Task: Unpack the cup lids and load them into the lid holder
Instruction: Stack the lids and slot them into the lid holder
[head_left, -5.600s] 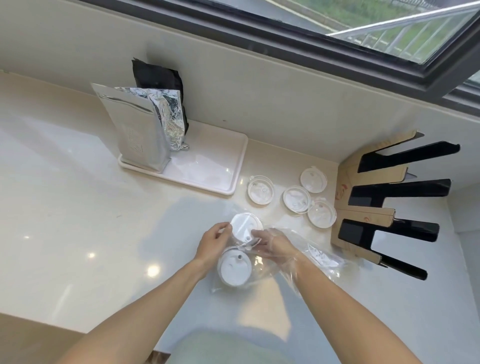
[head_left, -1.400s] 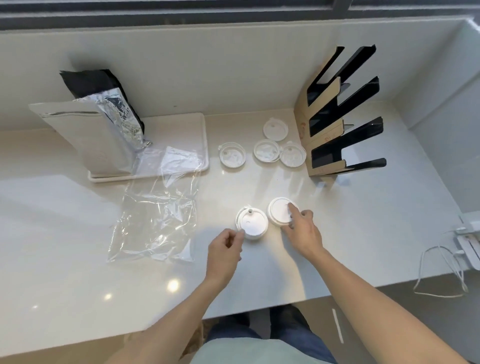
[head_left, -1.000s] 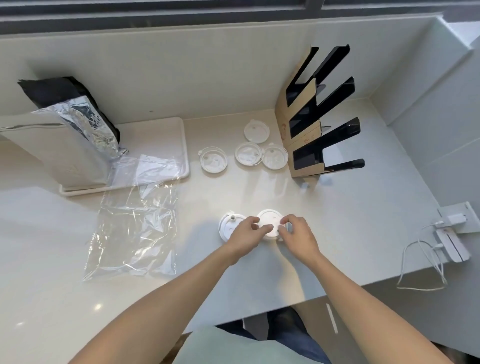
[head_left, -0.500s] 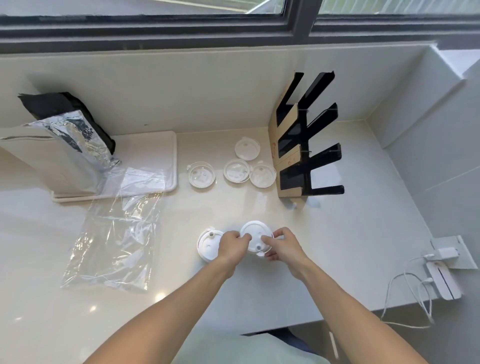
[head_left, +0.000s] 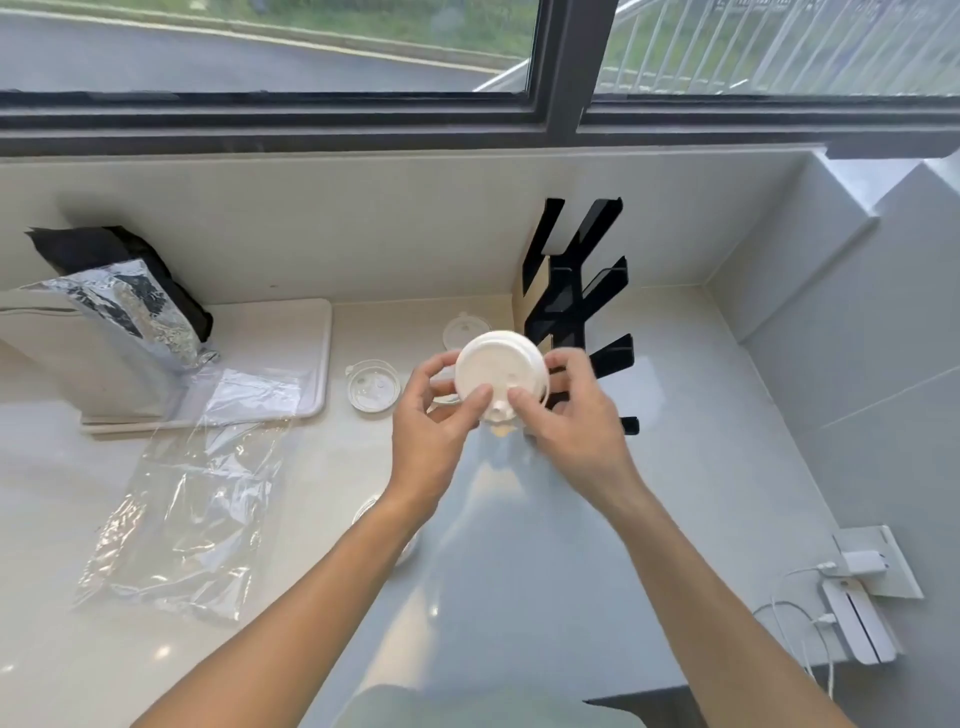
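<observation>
1. Fingers (head_left: 470, 402) of the left hand (head_left: 431, 431) and of the right hand (head_left: 576, 421) are being pressed together around a stack of white cup lids (head_left: 501, 379), which is being clamped between both hands from either side.
2. That stack is being held above the counter (head_left: 519, 519), just in front of the black lid holder (head_left: 576, 291).
3. The lid holder is being kept upright near the back wall, and its slots are being shown without lids in them.
4. A clear lid (head_left: 373, 385) is being left flat on the counter to the left of the hands, and another clear lid (head_left: 462, 330) is being partly hidden behind the stack.
5. An empty plastic bag (head_left: 192, 499) is being left spread on the counter, its upper end lying over a white tray (head_left: 311, 358).
6. Two foil bags (head_left: 104, 322) are being supported upright on that tray.
</observation>
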